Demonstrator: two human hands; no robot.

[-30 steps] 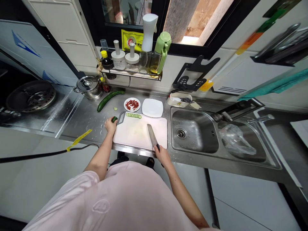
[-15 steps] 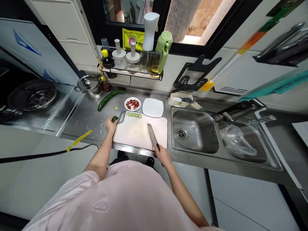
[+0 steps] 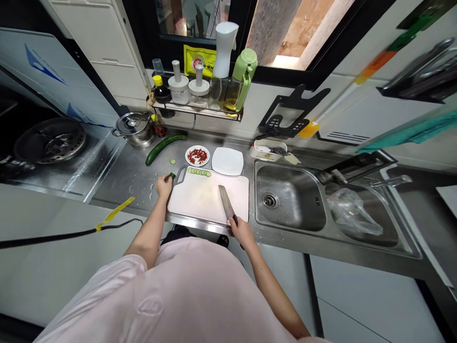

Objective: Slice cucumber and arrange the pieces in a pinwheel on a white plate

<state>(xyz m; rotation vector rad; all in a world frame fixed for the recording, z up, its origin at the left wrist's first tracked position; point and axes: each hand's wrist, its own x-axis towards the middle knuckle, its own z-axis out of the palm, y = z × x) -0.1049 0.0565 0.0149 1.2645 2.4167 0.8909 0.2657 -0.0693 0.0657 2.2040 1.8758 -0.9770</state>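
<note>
My left hand [image 3: 164, 185] is closed round a short dark green cucumber piece [image 3: 172, 176], just left of the cutting board's grey handle. The knife [image 3: 225, 201] is in my right hand [image 3: 242, 231], its blade lying over the right part of the white cutting board [image 3: 200, 205]. A row of thin cucumber slices [image 3: 199, 172] lies along the board's back edge. One loose slice [image 3: 173, 161] rests on the steel counter behind my left hand. Farther back lies a long cucumber [image 3: 164, 146].
Behind the board stand a plate of chopped red pieces [image 3: 197, 156] and a bare white plate [image 3: 227, 161]. A lidded pot [image 3: 134, 128] is at the back left. The sink [image 3: 291, 195] lies to the right. A bottle shelf [image 3: 200, 110] hangs above.
My left hand and the cucumber piece have shifted very slightly at the board's handle. My right hand and the knife look unchanged. The whole view has moved a little.
</note>
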